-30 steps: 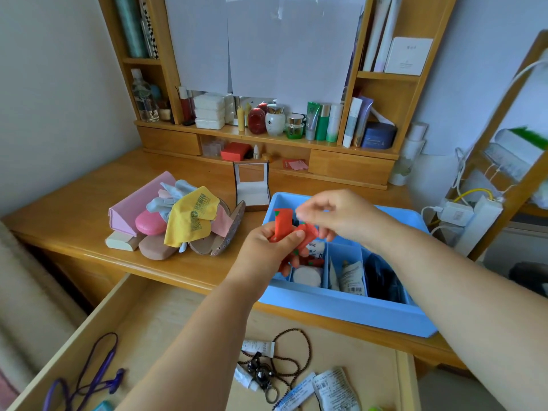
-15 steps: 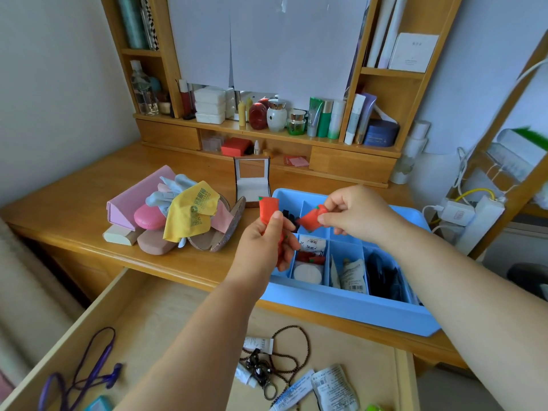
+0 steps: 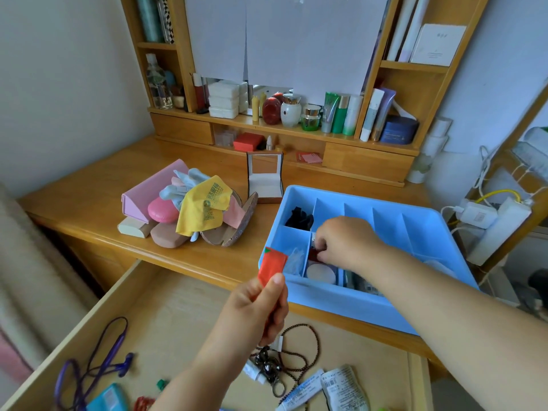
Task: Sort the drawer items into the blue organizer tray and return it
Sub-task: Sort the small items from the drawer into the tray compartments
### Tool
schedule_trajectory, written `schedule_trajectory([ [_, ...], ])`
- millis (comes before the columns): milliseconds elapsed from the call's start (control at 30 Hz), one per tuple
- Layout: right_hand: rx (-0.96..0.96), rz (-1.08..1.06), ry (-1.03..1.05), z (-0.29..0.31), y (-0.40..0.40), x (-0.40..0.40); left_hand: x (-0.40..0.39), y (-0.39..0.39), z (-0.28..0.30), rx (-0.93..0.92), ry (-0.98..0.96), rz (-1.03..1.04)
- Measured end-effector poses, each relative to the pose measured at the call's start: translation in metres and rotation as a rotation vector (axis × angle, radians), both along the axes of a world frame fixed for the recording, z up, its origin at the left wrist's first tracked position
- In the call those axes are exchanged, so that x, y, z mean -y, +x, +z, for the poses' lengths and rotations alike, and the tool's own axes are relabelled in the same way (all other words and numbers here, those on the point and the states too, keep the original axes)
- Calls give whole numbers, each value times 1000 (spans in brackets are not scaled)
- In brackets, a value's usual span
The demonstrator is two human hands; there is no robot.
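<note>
Desk (image 3: 98, 185) bears one blue tray (image 3: 350, 307); each hand pinches one red packet (image 3: 271, 266)

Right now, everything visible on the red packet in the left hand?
The red packet is a small flat sachet, glossy like foil or plastic, orange-red with a green mark at its top corner. It stands roughly upright, tilted slightly right, pinched at its lower end by the left hand, thumb in front. It hangs before the blue organizer tray's near-left corner; contact unclear.
</note>
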State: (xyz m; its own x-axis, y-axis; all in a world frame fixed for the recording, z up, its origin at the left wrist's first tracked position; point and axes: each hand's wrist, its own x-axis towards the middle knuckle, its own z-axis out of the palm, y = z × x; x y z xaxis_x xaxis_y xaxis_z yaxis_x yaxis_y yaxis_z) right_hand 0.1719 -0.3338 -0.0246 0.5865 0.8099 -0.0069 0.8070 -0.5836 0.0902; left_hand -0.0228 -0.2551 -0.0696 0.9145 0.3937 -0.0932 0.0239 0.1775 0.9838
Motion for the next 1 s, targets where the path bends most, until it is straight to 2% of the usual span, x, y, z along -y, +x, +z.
schedule_trajectory([
  [67,-285,-43,278,15,-3,12,4,-2,-3,-34,35,-32],
  [100,-509,-37,413,21,-8,19,7,0,-3,-46,64,-61],
  [167,-913,10,511,30,-23,30,13,6,-1,-47,111,-118],
  [200,-1010,31,507,31,-30,35,16,10,1,-41,118,-144],
  [333,-1103,50,542,36,-33,50,24,17,5,-33,101,-199],
  [433,-1215,56,424,38,-34,56,28,14,0,-16,81,-217],
  [533,-1096,7,360,37,-31,56,32,8,-7,-31,77,-175],
  [633,-753,-136,511,38,-11,50,31,1,-18,-137,3,-37],
  [700,-615,-178,572,36,1,43,30,-3,-25,-201,-30,31],
  [867,-366,-135,366,10,2,21,27,-10,-34,-193,-195,73],
  [1000,-125,-92,297,-1,2,14,26,-19,-38,-163,-123,96],
])
